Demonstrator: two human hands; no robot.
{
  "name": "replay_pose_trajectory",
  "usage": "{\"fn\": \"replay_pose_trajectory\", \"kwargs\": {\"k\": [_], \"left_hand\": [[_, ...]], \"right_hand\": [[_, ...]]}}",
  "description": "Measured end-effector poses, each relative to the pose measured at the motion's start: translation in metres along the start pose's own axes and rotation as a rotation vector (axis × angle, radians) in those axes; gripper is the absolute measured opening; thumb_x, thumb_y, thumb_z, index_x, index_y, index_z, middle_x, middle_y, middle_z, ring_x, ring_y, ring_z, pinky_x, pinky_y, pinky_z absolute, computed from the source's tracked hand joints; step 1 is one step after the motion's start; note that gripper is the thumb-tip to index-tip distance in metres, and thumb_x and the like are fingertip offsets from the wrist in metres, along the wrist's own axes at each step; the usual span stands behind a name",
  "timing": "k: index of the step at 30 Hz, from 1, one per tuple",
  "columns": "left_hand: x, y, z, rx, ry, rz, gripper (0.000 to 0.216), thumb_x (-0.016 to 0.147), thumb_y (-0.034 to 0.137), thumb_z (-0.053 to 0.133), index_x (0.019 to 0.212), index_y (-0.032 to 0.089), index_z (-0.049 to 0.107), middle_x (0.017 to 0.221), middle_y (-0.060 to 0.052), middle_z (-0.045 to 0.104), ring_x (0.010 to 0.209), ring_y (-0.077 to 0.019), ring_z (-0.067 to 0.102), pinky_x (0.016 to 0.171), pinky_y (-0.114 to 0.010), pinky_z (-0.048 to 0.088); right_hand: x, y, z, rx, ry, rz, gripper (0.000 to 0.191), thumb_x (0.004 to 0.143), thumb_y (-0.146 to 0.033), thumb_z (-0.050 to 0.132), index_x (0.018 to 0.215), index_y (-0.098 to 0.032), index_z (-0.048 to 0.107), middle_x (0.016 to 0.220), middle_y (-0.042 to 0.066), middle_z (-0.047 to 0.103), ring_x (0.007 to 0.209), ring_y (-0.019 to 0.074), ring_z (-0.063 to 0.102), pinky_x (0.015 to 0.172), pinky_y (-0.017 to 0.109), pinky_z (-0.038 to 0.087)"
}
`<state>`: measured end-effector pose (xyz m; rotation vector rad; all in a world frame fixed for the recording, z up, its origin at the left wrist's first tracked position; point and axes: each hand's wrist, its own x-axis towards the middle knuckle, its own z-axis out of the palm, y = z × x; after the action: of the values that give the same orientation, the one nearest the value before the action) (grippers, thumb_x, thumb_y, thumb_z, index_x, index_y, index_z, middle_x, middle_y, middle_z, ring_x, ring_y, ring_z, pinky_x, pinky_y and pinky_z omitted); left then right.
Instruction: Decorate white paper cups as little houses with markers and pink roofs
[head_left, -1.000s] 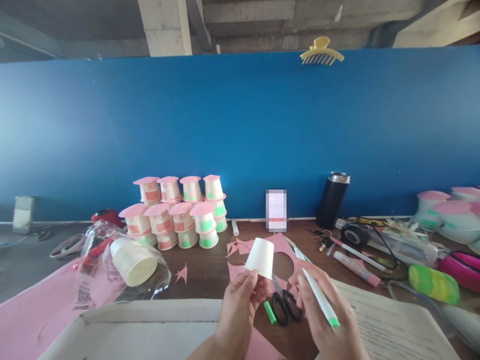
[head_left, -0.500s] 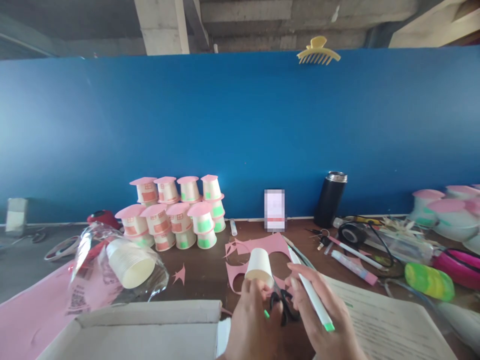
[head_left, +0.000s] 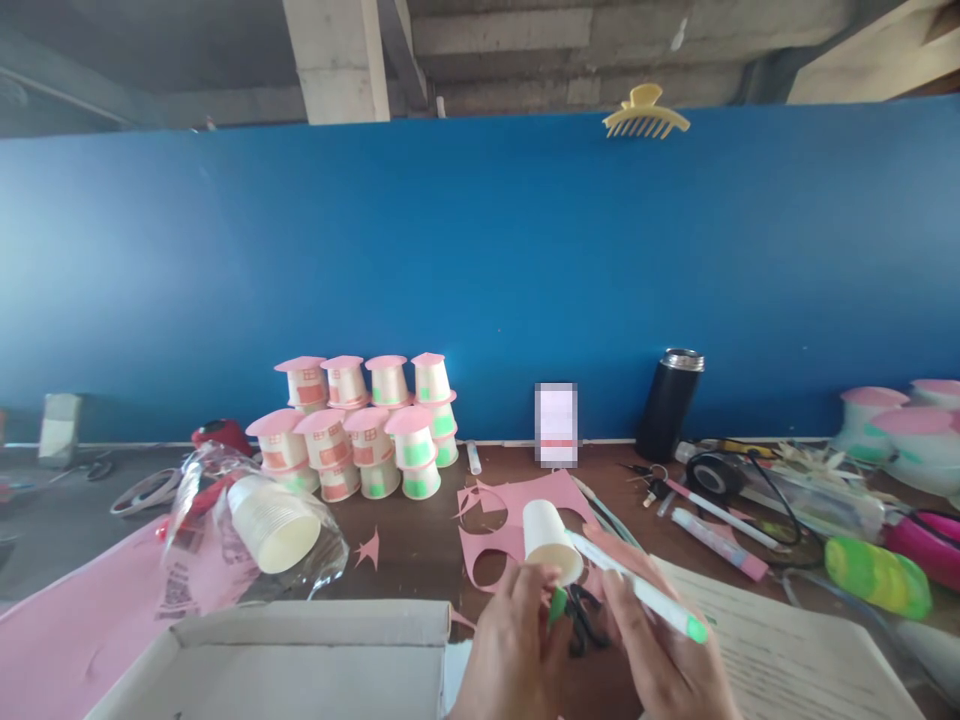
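My left hand (head_left: pixel 514 640) is closed on the rim of a plain white paper cup (head_left: pixel 545 530), which tilts with its open end toward me. A small green marker cap (head_left: pixel 557 605) is tucked in the same fingers. A white marker with a green end (head_left: pixel 645 585) is gripped in my right hand (head_left: pixel 652 630), its front end at the cup's right side; whether it touches cannot be told. Beneath and between the hands lie black-handled scissors (head_left: pixel 587 618), partly hidden. Behind the cup is a pink paper sheet with round holes (head_left: pixel 480 545).
Stacked paper cups with pink roofs (head_left: pixel 367 435) stand at the back left, near a plastic bag of cups (head_left: pixel 277 530). An open white box (head_left: pixel 300 660) lies front left. A black bottle (head_left: pixel 670 405), marker pens, keys and a printed sheet (head_left: pixel 780 640) are on the right.
The cup has moved slightly right and tilted more. The marker has turned flatter, bringing its front end up to the cup's side. The green cap shows more in my left fingers.
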<state>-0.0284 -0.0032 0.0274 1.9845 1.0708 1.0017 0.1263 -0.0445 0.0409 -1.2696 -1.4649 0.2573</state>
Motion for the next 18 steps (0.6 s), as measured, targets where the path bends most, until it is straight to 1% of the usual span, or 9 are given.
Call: {"fn": "replay_pose_trajectory", "kwargs": {"k": [1, 3, 5, 6, 9, 11, 15, 18], "left_hand": [[0.0013, 0.0002, -0.0017, -0.085, 0.032, -0.002, 0.033, 0.077, 0.011, 0.056, 0.108, 0.020, 0.064, 0.099, -0.009, 0.066, 0.086, -0.0228, 0.063, 0.076, -0.030, 0.046], [0.0044, 0.0006, -0.0042, -0.192, 0.040, -0.024, 0.031, 0.077, 0.011, 0.059, 0.105, 0.022, 0.066, 0.097, -0.007, 0.067, 0.090, -0.0215, 0.063, 0.078, -0.028, 0.046], [0.0071, 0.0010, -0.0054, -0.224, 0.034, -0.038, 0.026, 0.076, 0.011, 0.061, 0.098, 0.022, 0.069, 0.093, -0.006, 0.068, 0.088, -0.0206, 0.063, 0.077, -0.026, 0.046], [0.0079, 0.0011, -0.0055, -0.227, 0.038, -0.050, 0.023, 0.076, 0.011, 0.061, 0.094, 0.021, 0.070, 0.090, -0.005, 0.068, 0.085, -0.0198, 0.063, 0.075, -0.026, 0.047], [0.0078, 0.0007, -0.0043, -0.244, 0.055, -0.121, 0.014, 0.077, 0.013, 0.061, 0.083, 0.021, 0.070, 0.083, -0.004, 0.069, 0.077, -0.0183, 0.064, 0.068, -0.024, 0.047], [0.0067, 0.0000, -0.0038, -0.251, 0.053, -0.154, 0.013, 0.078, 0.015, 0.060, 0.084, 0.021, 0.070, 0.082, -0.004, 0.070, 0.078, -0.0183, 0.064, 0.069, -0.023, 0.048], [0.0060, -0.0014, -0.0042, -0.198, 0.043, -0.112, 0.015, 0.080, 0.016, 0.060, 0.088, 0.023, 0.071, 0.086, -0.004, 0.071, 0.082, -0.0188, 0.064, 0.074, -0.025, 0.048], [0.0078, -0.0013, -0.0036, -0.236, 0.043, -0.123, 0.014, 0.079, 0.018, 0.060, 0.087, 0.022, 0.070, 0.085, -0.003, 0.071, 0.081, -0.0186, 0.064, 0.074, -0.026, 0.048]], "right_hand": [[0.0002, -0.0029, -0.0008, 0.011, 0.003, 0.007, 0.031, 0.096, -0.035, 0.046, 0.120, -0.023, 0.061, 0.070, 0.002, 0.061, 0.059, 0.0172, 0.059, 0.066, 0.030, 0.055], [0.0000, -0.0081, -0.0016, 0.037, 0.013, 0.022, 0.029, 0.097, -0.037, 0.044, 0.114, -0.023, 0.062, 0.062, 0.000, 0.057, 0.052, 0.0157, 0.055, 0.056, 0.026, 0.053], [-0.0009, -0.0111, -0.0016, 0.042, 0.023, 0.011, 0.029, 0.097, -0.039, 0.042, 0.109, -0.022, 0.063, 0.060, -0.001, 0.056, 0.047, 0.0135, 0.052, 0.048, 0.023, 0.048], [-0.0013, -0.0116, -0.0013, 0.036, 0.023, -0.002, 0.028, 0.098, -0.039, 0.041, 0.106, -0.022, 0.063, 0.061, -0.001, 0.058, 0.046, 0.0125, 0.052, 0.047, 0.022, 0.047], [-0.0021, -0.0101, -0.0002, 0.024, 0.006, -0.019, 0.026, 0.098, -0.037, 0.041, 0.097, -0.021, 0.062, 0.062, -0.001, 0.058, 0.046, 0.0112, 0.052, 0.046, 0.021, 0.046], [-0.0018, -0.0080, 0.0003, 0.010, 0.002, -0.023, 0.025, 0.097, -0.036, 0.043, 0.092, -0.021, 0.061, 0.062, -0.001, 0.058, 0.046, 0.0112, 0.052, 0.046, 0.021, 0.045], [-0.0010, -0.0045, 0.0007, -0.022, -0.026, -0.034, 0.024, 0.097, -0.035, 0.044, 0.093, -0.021, 0.062, 0.060, -0.001, 0.056, 0.051, 0.0128, 0.055, 0.048, 0.021, 0.045], [-0.0014, -0.0032, 0.0013, 0.022, -0.018, 0.019, 0.024, 0.096, -0.037, 0.045, 0.095, -0.020, 0.061, 0.059, -0.002, 0.054, 0.048, 0.0122, 0.053, 0.046, 0.020, 0.045]]}}
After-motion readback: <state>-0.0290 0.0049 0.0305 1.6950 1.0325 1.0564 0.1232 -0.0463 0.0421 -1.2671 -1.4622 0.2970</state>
